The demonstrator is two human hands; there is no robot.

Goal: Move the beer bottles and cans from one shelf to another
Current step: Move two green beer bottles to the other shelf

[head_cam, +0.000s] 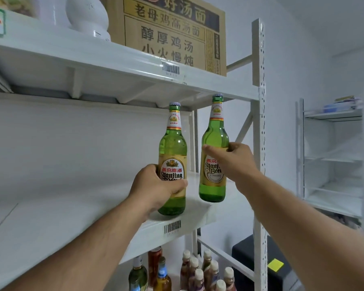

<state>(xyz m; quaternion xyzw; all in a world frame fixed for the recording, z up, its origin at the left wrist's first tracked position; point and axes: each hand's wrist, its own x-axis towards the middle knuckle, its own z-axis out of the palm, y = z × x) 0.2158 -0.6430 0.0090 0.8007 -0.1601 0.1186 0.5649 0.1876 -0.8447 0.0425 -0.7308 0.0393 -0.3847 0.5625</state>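
Observation:
Two green Yanjing beer bottles with gold labels are upright over the right end of a white metal shelf (pixel 72 223). My left hand (pixel 156 185) grips the left bottle (pixel 173 148) around its lower label; its base rests on the shelf near the front edge. My right hand (pixel 233 160) wraps the right bottle (pixel 215 135) at mid-body from the right side. That bottle's base is at or just above the shelf's right front corner; I cannot tell if it touches. The shelf to the left of the bottles is bare.
A cardboard noodle carton (pixel 172 32) and a white jar (pixel 88 13) stand on the shelf above. Below, several bottles (pixel 189 271) crowd the lower shelf. A perforated upright post (pixel 260 122) borders the right side. Another white rack (pixel 334 156) stands far right; a black box (pixel 261 261) sits on the floor.

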